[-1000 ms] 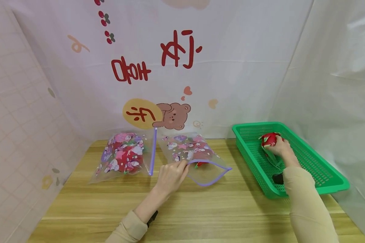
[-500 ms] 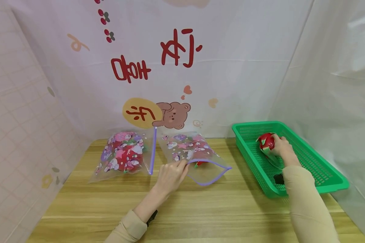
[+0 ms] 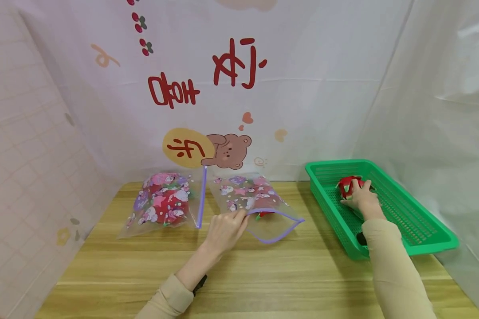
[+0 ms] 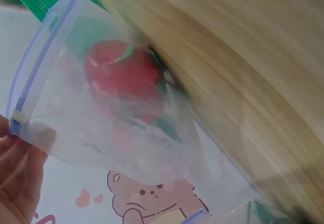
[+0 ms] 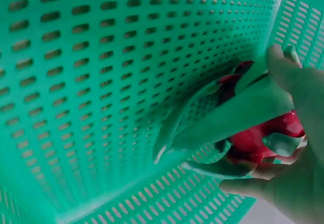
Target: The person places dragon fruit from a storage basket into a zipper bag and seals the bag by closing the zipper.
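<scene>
My left hand (image 3: 223,230) pinches the mouth of a clear zip bag (image 3: 239,195) with a purple seal, at the corner by the slider (image 4: 18,116). The bag's mouth gapes toward the front right, and a red fruit with green tips (image 4: 121,72) shows through its side. Over in the green basket (image 3: 333,221), my right hand (image 3: 365,199) grips a red dragon fruit (image 3: 345,184) from above, fingers spread over it. In the right wrist view, long green scales stick out from the dragon fruit (image 5: 248,143) beside the basket wall; my palm hides part of it.
A second printed zip bag (image 3: 163,201) with red fruit in it lies to the left, its purple seal facing right. The wooden table (image 3: 255,274) runs along the front. A white printed cloth (image 3: 303,88) hangs close behind the bags and basket.
My right hand has shifted slightly left and changed its hold, its fingers now over the top of the dragon fruit, which has turned. My left hand keeps still at the bag's mouth.
</scene>
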`<action>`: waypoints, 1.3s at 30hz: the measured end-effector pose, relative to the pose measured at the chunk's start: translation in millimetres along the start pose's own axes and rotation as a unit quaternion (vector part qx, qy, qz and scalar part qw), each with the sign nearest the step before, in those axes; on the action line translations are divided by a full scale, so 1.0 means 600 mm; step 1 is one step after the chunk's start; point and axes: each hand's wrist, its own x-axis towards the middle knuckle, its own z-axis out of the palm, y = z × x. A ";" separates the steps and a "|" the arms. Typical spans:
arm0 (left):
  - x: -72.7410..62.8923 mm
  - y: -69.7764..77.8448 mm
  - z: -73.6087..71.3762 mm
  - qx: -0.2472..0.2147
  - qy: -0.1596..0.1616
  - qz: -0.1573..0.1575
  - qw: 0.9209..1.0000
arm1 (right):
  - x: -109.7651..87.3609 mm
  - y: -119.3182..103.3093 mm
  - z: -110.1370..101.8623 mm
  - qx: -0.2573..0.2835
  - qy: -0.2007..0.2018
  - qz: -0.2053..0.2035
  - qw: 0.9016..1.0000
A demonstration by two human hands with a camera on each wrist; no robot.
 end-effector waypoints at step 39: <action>0.001 -0.004 0.003 -0.014 -0.001 -0.004 1.000 | 0.010 0.027 -0.004 -0.041 0.049 -0.109 0.992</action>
